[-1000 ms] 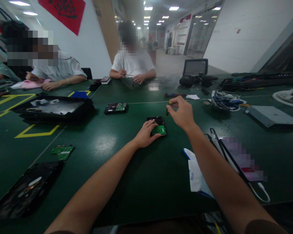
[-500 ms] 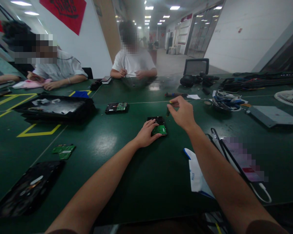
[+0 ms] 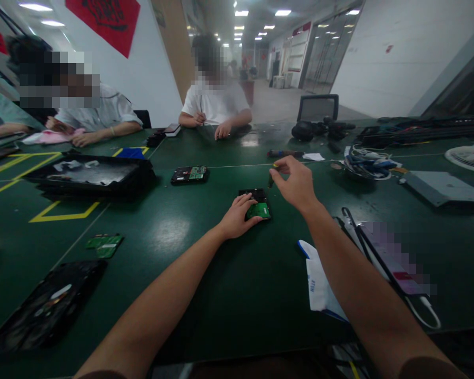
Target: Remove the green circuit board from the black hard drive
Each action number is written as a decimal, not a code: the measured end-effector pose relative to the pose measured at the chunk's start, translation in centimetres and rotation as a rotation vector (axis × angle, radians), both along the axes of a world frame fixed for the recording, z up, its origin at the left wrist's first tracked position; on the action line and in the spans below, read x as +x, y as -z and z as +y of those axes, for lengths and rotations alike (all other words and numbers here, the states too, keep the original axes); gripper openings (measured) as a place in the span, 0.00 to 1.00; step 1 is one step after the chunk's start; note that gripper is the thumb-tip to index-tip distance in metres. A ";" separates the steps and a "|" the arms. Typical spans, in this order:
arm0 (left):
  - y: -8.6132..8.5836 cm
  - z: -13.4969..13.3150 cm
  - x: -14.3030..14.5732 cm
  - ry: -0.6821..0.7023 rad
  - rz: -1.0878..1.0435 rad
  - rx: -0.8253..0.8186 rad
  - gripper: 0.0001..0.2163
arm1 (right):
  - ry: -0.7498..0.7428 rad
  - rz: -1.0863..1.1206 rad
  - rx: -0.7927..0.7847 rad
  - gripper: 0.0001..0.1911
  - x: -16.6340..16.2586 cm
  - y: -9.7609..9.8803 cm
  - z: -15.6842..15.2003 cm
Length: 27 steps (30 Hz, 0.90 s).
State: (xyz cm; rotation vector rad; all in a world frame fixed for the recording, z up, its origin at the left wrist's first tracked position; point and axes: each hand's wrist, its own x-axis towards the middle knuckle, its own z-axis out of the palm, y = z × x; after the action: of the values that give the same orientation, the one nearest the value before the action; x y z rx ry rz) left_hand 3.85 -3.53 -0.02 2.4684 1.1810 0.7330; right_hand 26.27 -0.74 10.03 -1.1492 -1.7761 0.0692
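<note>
A small black hard drive (image 3: 255,196) with a green circuit board (image 3: 258,211) on top lies on the dark green table (image 3: 205,273) in front of me. My left hand (image 3: 237,216) rests on its left side, fingers curled over the board's edge. My right hand (image 3: 296,183) hovers just right of the drive, fingers pinched on a small dark screwdriver (image 3: 270,179) with a yellowish top, held upright beside the drive's far right corner.
Another drive (image 3: 188,174) lies further left, next to a black tray (image 3: 89,175). Loose green boards (image 3: 104,245) and an opened drive (image 3: 43,308) sit near left. White paper (image 3: 318,287), a cable and a phone lie right. Two people sit across the table.
My hands have hardly moved. The person opposite has lowered one hand to the table.
</note>
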 end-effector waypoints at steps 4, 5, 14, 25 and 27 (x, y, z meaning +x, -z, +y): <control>0.0 0.0 0.0 0.002 0.000 0.001 0.28 | -0.013 -0.037 0.035 0.09 -0.1 -0.2 -0.2; 0.0 0.0 0.0 0.002 0.000 0.001 0.28 | -0.008 -0.039 0.037 0.09 -0.1 -0.2 -0.2; 0.2 0.2 0.0 -0.001 0.001 -0.012 0.29 | 0.006 -0.005 -0.009 0.06 -0.1 0.0 0.0; 0.1 0.1 0.0 0.004 -0.002 0.001 0.29 | -0.011 -0.014 0.025 0.09 -0.6 0.2 0.0; 0.2 0.2 0.0 0.003 -0.004 0.002 0.29 | -0.015 -0.007 0.015 0.08 -0.6 0.1 0.0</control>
State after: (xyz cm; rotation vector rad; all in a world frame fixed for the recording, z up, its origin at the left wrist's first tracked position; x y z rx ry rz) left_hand 3.84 -3.36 -0.24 2.4687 1.1760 0.7390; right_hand 25.66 -0.77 9.89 -1.1266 -1.7891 0.0608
